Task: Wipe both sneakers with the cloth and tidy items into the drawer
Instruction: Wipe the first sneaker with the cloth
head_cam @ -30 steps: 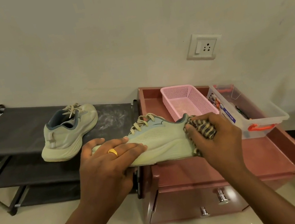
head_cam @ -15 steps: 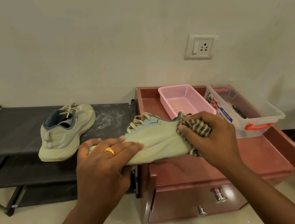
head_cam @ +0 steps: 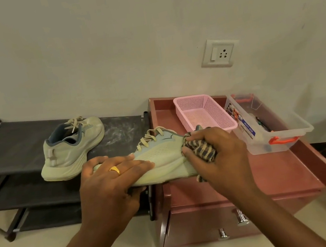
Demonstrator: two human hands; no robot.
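A head-worn camera looked down on a person's two bare hands working in front of a pale wall. The left hand (head_cam: pixel 111 182), with a gold ring (head_cam: pixel 115 170) on one finger, gripped the toe end of the held sneaker (head_cam: pixel 163 158), its fingers laid across the upper. That pale green shoe, with cream laces, lay sideways in the air above the gap between a black shoe rack (head_cam: pixel 9 148) and a reddish-brown drawer cabinet, its sole facing the person. The right hand (head_cam: pixel 218 157) was curled round a bunched, dark-striped cloth (head_cam: pixel 200 151) and pressed it against the heel end of the same shoe.

The second sneaker (head_cam: pixel 70 148), a match for the first, stood upright on the rack's top shelf, well to the left, its heel toward the camera. White smudges marked the shelf beside it.

On the cabinet's rimmed tabletop (head_cam: pixel 275 171), a pink mesh basket (head_cam: pixel 203 111) sat near the wall, just behind the right hand. Beside it to the right stood a clear plastic box (head_cam: pixel 278 127) with orange handles and small items inside, too unclear to name. Below the tabletop, the drawer (head_cam: pixel 198 228) appeared pulled slightly out at its left side and showed metal knobs on its front. A white wall socket (head_cam: pixel 219 53) sat above the cabinet.
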